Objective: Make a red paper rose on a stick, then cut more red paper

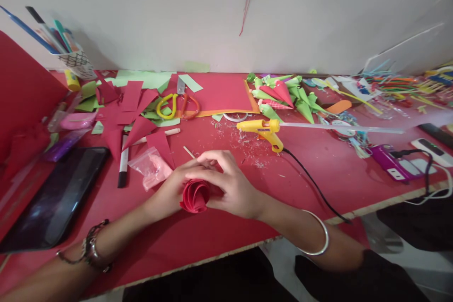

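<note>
Your bench is a red tabletop (pixel 318 174) against a white wall, and everything here is placed off the yellow glue gun (pixel 264 130) lying mid-table. Far to its left lies a dark tablet (pixel 53 198). Closer to the gun on that side are cut red paper pieces (pixel 136 127), a marker (pixel 123 165) and scissors (pixel 177 104). In front of the gun and slightly left, your left hand (pixel 173 188) and right hand (pixel 230 186) close around a red paper rosette (pixel 194 197), fingertips pinching its curled layers just above the table. It looks already rolled into overlapping turns, while the loose red pieces suggest material not yet used. Just behind the gun to the right sits a heap of green and red paper cones (pixel 283 94).
</note>
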`<state>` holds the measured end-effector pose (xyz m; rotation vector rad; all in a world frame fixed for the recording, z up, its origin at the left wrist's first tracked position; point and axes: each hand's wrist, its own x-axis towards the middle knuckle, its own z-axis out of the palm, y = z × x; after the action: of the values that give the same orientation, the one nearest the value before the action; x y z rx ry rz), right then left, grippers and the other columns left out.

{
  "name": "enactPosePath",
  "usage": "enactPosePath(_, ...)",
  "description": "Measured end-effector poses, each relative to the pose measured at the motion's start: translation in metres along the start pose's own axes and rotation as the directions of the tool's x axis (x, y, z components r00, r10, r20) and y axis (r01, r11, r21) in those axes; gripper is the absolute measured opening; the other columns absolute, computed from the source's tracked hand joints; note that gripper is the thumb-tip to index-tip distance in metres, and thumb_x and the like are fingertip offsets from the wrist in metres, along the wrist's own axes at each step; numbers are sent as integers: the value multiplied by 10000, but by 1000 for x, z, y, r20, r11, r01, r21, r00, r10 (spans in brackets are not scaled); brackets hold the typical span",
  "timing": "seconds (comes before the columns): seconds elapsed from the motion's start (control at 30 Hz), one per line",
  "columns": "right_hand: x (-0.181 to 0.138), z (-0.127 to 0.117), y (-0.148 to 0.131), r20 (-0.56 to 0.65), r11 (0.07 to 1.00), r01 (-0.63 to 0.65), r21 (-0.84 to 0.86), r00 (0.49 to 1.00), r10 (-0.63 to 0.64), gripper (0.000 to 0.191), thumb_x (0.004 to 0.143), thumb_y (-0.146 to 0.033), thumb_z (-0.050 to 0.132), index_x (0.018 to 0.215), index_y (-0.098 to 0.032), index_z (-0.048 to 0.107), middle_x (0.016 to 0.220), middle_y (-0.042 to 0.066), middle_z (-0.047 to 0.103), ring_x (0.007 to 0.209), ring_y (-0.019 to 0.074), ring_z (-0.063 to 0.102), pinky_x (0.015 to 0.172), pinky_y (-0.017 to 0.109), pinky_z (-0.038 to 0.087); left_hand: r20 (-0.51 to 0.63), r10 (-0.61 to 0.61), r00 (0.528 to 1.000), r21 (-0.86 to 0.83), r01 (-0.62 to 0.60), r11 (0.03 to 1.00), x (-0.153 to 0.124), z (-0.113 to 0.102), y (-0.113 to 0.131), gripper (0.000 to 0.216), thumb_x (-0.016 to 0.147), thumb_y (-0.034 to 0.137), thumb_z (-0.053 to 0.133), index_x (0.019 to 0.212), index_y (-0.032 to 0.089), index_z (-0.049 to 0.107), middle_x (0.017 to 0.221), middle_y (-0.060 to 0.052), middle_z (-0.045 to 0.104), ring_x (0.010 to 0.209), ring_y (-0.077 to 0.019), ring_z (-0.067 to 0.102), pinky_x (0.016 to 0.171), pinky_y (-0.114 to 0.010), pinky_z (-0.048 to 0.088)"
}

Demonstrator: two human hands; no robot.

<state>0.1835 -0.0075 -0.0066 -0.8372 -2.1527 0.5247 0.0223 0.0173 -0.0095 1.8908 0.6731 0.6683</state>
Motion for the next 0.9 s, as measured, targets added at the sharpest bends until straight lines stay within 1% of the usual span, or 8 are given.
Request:
enactPosePath(0.1,1,-1,-1,-2,996,-13,89,1000,13,320,752,-278,608,1059,-233,527,1074,56,443,1035,178,425,905,359,395,-14,-26,1000,56,26,998,-1,-1,1,206,755,151,476,933,177,576,925,-13,593,918,-171,556,791,-296,479)
enactPosePath(0.2,2,-3,-2,5,970,-58,238,998,58,339,715,-265,637,1033,-221,527,1059,56,440,1019,178,439,881,358,411,19,-42,999,107,40,993,-3,-3,1,114,749,153,489,806,179,584,906,-3,599,817,-147,580,718,-267,497)
enactPosePath(0.3,3,-3,-4,25,917,-141,372,990,142,322,695,-256,647,989,-206,526,1035,52,450,991,175,458,875,366,413,37,-11,999,93,8,996,-5,-3,0,43,733,181,531,722,173,572,789,3,602,688,-130,579,606,-232,500)
enactPosePath(0.53,1,6,-3,69,815,-304,493,948,311,235,690,-264,657,887,-179,562,971,38,480,955,169,475,882,357,394,-41,-43,998,51,46,998,-9,6,-9,89,730,234,590,758,152,568,712,2,615,640,-131,575,569,-223,476)
enactPosePath(0.6,1,8,-2,91,748,-339,571,931,352,225,716,-270,625,909,-175,560,979,43,497,932,162,496,860,351,407,-10,-49,999,46,50,998,-9,7,-10,105,735,251,598,724,150,575,688,4,608,619,-122,563,554,-217,458)
enactPosePath(0.73,2,6,2,168,526,-365,768,908,385,216,768,-313,560,922,-162,543,914,43,555,856,138,543,832,333,421,34,-50,998,112,46,993,-8,0,-8,210,761,322,579,653,142,575,675,0,586,623,-121,536,562,-226,421)
enactPosePath(0.83,3,1,6,210,421,-380,824,894,396,228,799,-367,524,900,-163,536,781,18,573,743,118,555,785,313,433,-25,-52,998,167,55,984,-7,-10,-6,259,793,359,532,643,148,533,649,10,544,608,-114,508,563,-229,399)
enactPosePath(0.9,3,-2,7,265,378,-420,825,879,396,254,823,-404,483,918,-170,516,708,-1,562,637,102,536,698,293,448,-140,-17,990,224,48,973,-7,-16,-5,228,797,372,522,718,159,517,692,6,534,618,-118,499,561,-235,398)
